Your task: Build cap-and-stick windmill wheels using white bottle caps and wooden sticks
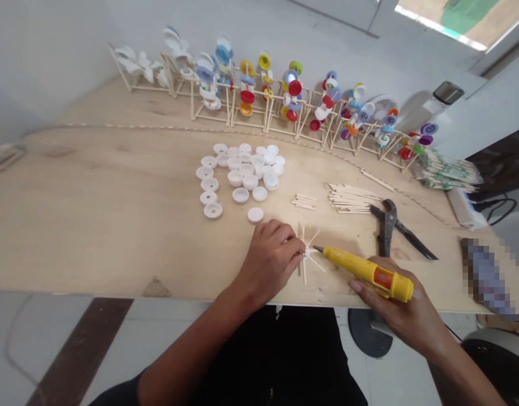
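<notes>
My right hand (pixel 405 304) is wrapped round a yellow glue gun (pixel 356 268), whose dark nozzle points left. The nozzle tip lies at the middle of a star of thin wooden sticks (pixel 313 260) on the table. My left hand (pixel 274 254) has its fingers bent and pinched on the star's left side; they hide part of it. Just beyond my left hand lies a single white bottle cap (pixel 255 215). A small group of short sticks (pixel 304 201) sits above the star.
Many white caps (pixel 246 167) cover the table's middle. Right of them are a stick pile (pixel 352 198) and dark cutters (pixel 387 228). Stick frames with coloured cap wheels (pixel 291 104) line the back, near a small fan (pixel 382 106), a bottle (pixel 441 101) and a power strip (pixel 466 208).
</notes>
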{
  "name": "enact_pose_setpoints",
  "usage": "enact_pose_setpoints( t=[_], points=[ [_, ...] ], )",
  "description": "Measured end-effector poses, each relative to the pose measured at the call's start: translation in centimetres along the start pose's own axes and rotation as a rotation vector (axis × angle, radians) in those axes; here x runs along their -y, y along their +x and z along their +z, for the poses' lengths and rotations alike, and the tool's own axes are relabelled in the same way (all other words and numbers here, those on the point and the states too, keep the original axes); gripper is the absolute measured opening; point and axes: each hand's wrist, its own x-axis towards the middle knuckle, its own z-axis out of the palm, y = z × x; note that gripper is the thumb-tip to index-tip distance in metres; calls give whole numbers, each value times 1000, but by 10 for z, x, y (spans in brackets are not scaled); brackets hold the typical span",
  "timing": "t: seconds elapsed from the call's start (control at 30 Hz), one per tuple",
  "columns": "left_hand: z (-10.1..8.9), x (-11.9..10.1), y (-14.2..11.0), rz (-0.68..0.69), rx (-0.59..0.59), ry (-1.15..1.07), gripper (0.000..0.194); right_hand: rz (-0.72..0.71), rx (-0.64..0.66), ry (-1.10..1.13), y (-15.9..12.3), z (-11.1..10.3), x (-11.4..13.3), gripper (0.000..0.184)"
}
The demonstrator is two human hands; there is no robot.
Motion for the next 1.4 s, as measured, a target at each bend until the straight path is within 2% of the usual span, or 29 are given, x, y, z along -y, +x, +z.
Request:
enact_pose_setpoints(
  t=[0.4,0.6,0.7,1.1,1.4],
  points=[
    [0,-5,2,-32,13,-36,13,65,7,110,-3,2,1,26],
    [-11,-12,-20,-116,-155,-28,10,52,29,89,-4,4,0,28],
    [-10,-11,-29,-113,-195,13,14,48,44,55,-3,6,-1,26],
    [0,2,-26,-136,-107,5,16,-71,69,-83,2,12,0,19],
    [2,5,-25,-112,-119,-44,16,-93,89,-150,7,12,3,24]
  ],
)
